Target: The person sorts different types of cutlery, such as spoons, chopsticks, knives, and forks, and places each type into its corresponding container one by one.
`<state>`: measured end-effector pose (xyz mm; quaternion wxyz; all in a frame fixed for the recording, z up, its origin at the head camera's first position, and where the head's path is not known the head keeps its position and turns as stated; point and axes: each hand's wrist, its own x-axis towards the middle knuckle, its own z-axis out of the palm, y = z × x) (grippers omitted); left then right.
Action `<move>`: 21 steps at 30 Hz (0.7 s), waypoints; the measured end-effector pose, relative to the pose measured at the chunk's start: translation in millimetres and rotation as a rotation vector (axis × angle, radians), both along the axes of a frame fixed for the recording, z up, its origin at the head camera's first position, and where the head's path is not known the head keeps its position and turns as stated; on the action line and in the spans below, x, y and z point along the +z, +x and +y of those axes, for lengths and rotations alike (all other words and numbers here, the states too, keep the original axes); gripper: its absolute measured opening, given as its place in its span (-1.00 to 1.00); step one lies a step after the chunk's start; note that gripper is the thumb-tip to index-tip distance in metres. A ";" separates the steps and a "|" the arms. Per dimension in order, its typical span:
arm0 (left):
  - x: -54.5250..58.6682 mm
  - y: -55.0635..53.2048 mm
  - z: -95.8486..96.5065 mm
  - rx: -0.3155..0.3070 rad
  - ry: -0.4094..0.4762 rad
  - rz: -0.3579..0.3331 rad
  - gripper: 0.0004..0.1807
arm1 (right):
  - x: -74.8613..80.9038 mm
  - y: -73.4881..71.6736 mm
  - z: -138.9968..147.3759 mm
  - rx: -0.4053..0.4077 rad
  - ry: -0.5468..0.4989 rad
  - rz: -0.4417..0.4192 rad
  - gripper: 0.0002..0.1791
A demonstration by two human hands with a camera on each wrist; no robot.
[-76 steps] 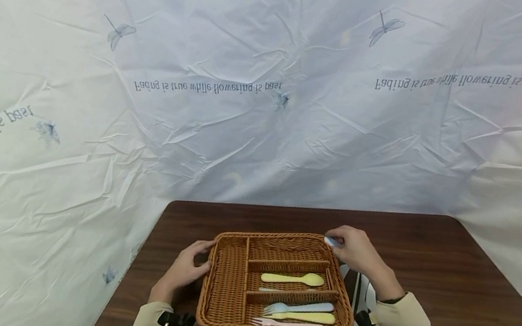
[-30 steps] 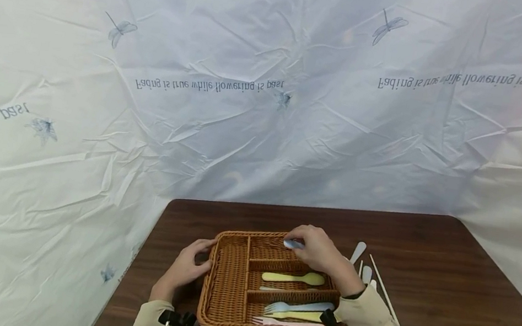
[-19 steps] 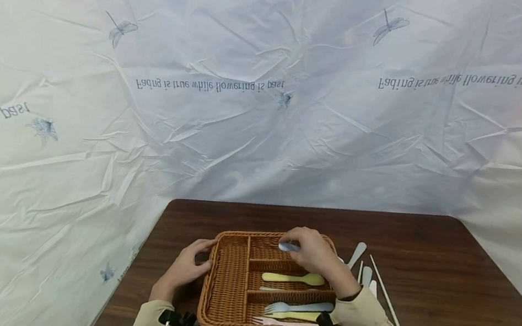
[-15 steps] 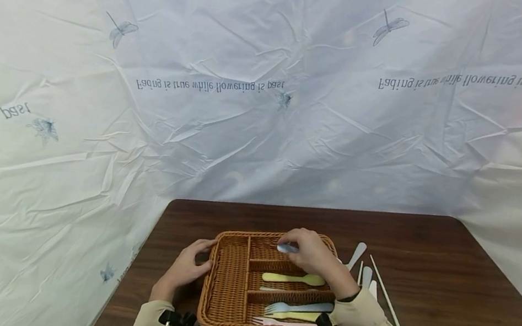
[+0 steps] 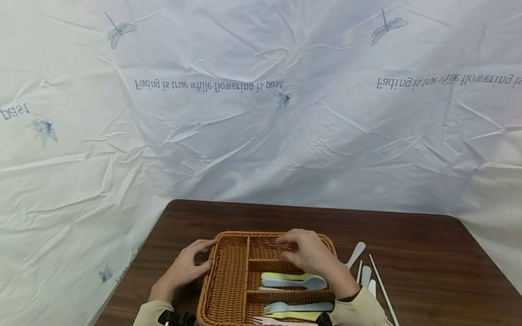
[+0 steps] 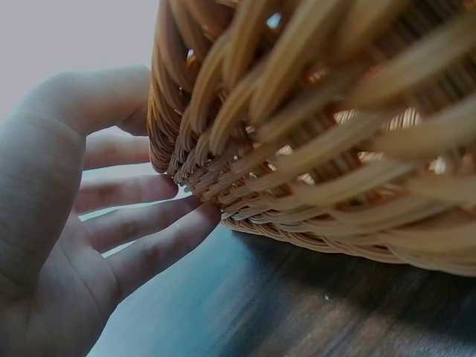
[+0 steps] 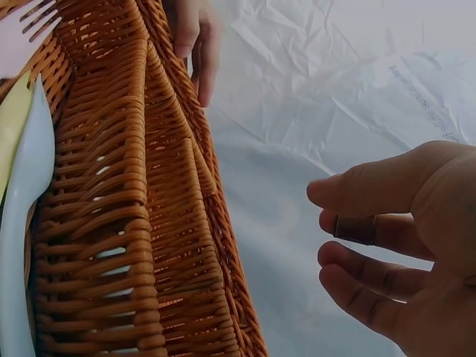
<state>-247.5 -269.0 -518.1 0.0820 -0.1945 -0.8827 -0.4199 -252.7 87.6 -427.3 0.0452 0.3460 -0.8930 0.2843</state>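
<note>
Resting on a dark surface [image 5: 454, 285]: a wicker basket [image 5: 226, 286], the left hand [image 5: 182, 268] at nine o'clock, spread fingers touching, likely steadying it; the right hand [image 5: 311, 252] above one o'clock, fingers parted, empty. Inside, at three o'clock, a blue spoon [image 5: 316, 284] partly hides a yellow spoon [image 5: 282, 276], seemingly grouped by kind.

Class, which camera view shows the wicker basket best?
The head view: nearly the whole wicker basket shows from above. The left wrist view gives only a close-up of outer weave; the right wrist view, part of its inside.
</note>
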 end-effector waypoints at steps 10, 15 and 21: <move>0.2 0.6 0.3 -0.003 0.017 -0.013 -0.41 | -0.9 1.0 7.9 -0.025 -0.023 0.022 -0.70; 1.1 1.1 0.9 -0.002 0.022 -0.011 -0.41 | -1.6 -0.3 13.1 -0.071 -0.014 0.023 -0.70; 1.0 1.1 1.0 0.003 0.017 -0.011 -0.42 | -2.1 -3.1 21.9 -0.083 -0.047 0.013 -0.68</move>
